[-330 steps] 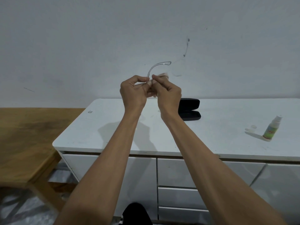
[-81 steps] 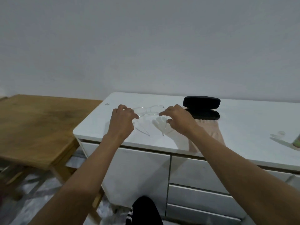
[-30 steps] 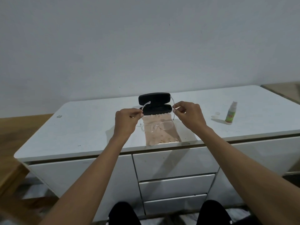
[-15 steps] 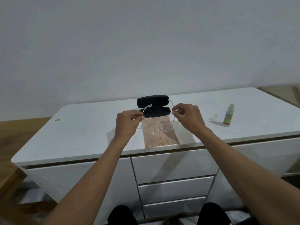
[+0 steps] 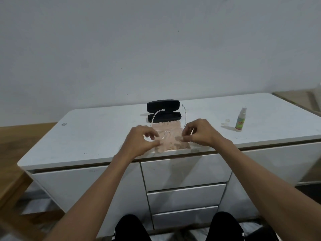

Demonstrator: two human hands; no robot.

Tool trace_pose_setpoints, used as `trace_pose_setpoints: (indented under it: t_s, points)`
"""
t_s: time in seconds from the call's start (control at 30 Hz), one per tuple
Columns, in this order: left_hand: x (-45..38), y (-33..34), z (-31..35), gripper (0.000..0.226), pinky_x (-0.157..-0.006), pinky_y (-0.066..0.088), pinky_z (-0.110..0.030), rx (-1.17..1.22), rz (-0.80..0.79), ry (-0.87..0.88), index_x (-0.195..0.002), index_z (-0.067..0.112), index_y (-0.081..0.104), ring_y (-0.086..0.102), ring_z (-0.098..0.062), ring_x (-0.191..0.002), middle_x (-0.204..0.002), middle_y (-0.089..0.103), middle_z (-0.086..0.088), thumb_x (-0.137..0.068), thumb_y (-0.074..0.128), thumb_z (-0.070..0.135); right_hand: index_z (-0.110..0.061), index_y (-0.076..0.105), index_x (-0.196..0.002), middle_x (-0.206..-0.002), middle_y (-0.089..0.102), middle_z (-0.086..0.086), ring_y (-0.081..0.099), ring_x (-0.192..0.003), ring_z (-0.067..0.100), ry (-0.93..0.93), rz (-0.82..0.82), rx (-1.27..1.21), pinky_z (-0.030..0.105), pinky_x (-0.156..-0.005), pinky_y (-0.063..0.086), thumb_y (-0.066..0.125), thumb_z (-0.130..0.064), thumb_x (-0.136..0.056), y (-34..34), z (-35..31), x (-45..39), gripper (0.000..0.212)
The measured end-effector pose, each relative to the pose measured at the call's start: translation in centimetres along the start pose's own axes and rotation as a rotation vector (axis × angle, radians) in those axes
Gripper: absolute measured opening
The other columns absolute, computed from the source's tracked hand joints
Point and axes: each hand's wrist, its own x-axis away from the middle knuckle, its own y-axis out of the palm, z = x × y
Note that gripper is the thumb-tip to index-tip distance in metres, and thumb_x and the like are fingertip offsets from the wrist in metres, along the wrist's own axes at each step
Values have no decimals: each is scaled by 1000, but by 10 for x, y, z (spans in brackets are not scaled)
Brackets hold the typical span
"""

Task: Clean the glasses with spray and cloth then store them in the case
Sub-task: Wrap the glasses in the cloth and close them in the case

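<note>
We work at a white cabinet top (image 5: 97, 136) with both bare hands over a pale pink cloth (image 5: 171, 140) that lies flat near the front edge. The clear-framed glasses (image 5: 165, 132) rest on the cloth with the lenses toward us and both temple arms unfolded, pointing away toward the case; the left temple rises in front of the case and the right temple stands just beside its right end. Our left hand (image 5: 141, 142) sits at the left end of the frame with fingers curled, thumb and fingertips closed in at the frame's corner; motion blur prevents us from confirming whether they pinch the frame or only touch it. Our right hand (image 5: 199, 132) sits at the right end with fingers curled, the thumb and forefinger drawn narrowly together at the frame's hinge area; again we cannot tell whether the grip is closed on the frame. The black case (image 5: 163, 111) stands open directly behind the cloth, its lid raised and its tray facing us, touching or just beside the cloth's far edge. A small spray bottle (image 5: 241, 121) stands upright well to the right, and its clear cap (image 5: 227, 120) lies just beside it on the left.
</note>
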Motion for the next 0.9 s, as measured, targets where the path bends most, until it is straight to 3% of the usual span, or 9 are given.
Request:
trace_pose_setpoints:
  t_s: [0.07, 0.13, 0.27, 0.4, 0.53, 0.73, 0.83, 0.9]
  points:
    - [6, -1, 4, 33, -72, 50, -29, -8, -187, -43, -94, 31, 81, 58, -6, -89, -91, 72, 17, -66, 92, 46, -30, 81, -81, -84, 76, -8, 64, -71, 7, 26, -116, 19, 24, -68, 50, 88, -40, -66, -1, -5, 1, 20]
    - [7, -3, 5, 39, -72, 47, -24, -39, -258, -60, -99, 29, 82, 58, -5, -92, -100, 70, 15, -65, 92, 45, -34, 82, -88, -93, 75, -12, 64, -80, 7, 52, -218, 74, 23, -69, 47, 91, -37, -67, -1, -9, 3, 22]
    - [4, -6, 4, 23, -80, 52, -25, -36, -305, -62, -93, 28, 84, 63, -7, -93, -101, 71, 11, -72, 91, 32, -34, 84, -90, -98, 71, -13, 62, -84, 6, 61, -248, 132, 20, -67, 44, 91, -29, -71, -2, -12, 4, 21]
    - [0, -6, 4, 14, -80, 58, -34, -35, -309, -104, -87, 28, 84, 65, -9, -88, -97, 72, 10, -75, 90, 26, -30, 85, -85, -85, 67, -18, 59, -80, 6, 50, -243, 191, 17, -64, 39, 88, -22, -77, -1, -13, -1, 12]
    - [-4, -4, 7, 8, -75, 55, -32, -22, -234, -118, -88, 24, 84, 65, -12, -83, -95, 73, 5, -81, 84, 21, -24, 84, -89, -89, 76, -10, 60, -77, 1, 27, -193, 188, 18, -69, 42, 82, -19, -84, -1, -14, -5, 8]
    - [-13, 7, 16, 5, -67, 45, -18, 92, 43, -165, -85, 20, 83, 62, -6, -72, -83, 74, 7, -84, 80, 16, -22, 76, -89, -85, 70, -9, 59, -75, 1, -22, 41, 134, 27, -74, 47, 70, -16, -92, 7, -16, -14, 9]
    - [-17, 10, 17, 8, -67, 47, -15, 135, 74, -214, -82, 22, 82, 66, -8, -74, -78, 74, 10, -84, 79, 15, -28, 75, -92, -85, 73, -10, 61, -76, 3, -28, -99, 131, 27, -74, 48, 77, -24, -84, 1, -17, -13, 9]
    - [-18, 12, 15, 10, -65, 46, -11, 149, 72, -218, -82, 22, 82, 67, -7, -74, -78, 74, 10, -84, 78, 13, -30, 78, -95, -86, 74, -13, 63, -81, 6, 7, -249, 159, 27, -73, 48, 85, -34, -76, -2, -16, -9, 21]
